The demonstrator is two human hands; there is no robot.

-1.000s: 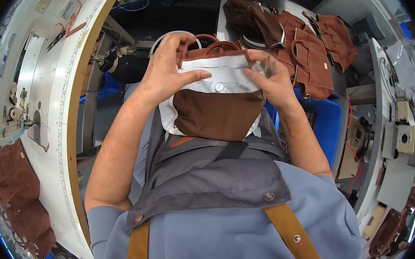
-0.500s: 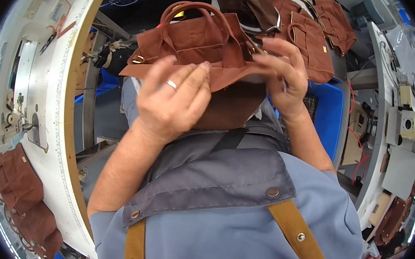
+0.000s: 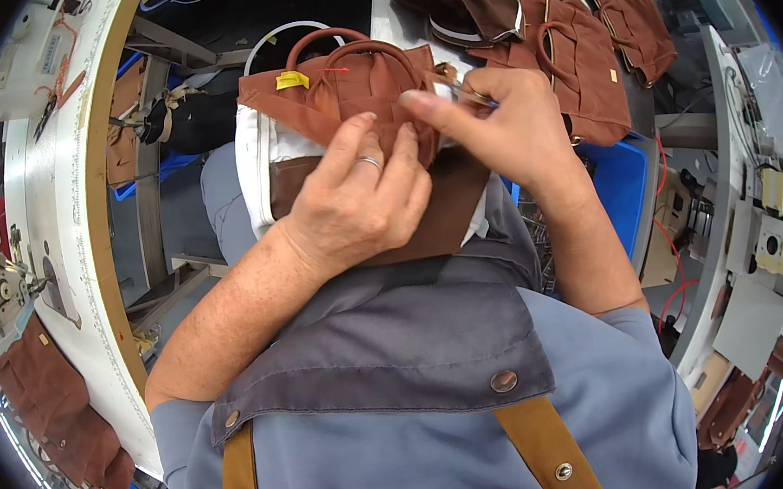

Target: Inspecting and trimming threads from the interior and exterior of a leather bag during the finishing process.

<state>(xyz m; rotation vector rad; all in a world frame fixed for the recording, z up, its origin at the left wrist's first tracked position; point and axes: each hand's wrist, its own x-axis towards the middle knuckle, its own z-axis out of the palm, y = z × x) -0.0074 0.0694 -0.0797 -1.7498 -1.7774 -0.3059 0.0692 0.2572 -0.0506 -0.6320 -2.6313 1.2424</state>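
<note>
On my lap lies a reddish-brown fabric handbag (image 3: 355, 94) with two rounded handles. A yellow tag (image 3: 291, 80) and a small red thread or tie show by the handles. Dark brown lining (image 3: 443, 198) and white material (image 3: 256, 168) come out below and beside it. My left hand (image 3: 359, 196), with a ring, pinches the bag's fabric near its middle. My right hand (image 3: 511, 122) is curled at the bag's right edge, thumb pointing left. A thin metal piece shows by its fingers; whether it is a tool or bag hardware I cannot tell.
More brown bags (image 3: 587, 88) are piled at the far right, beside a dark brown lining piece (image 3: 454, 1). A blue bin (image 3: 625, 196) stands to my right. At left is a white worktable (image 3: 100, 270) with a ruled edge, a machine and another brown bag (image 3: 61, 404).
The bag has turned and tipped toward me, bringing the yellow tag and white material into view. My left hand now presses on the fabric; my right hand has curled and moved inward.
</note>
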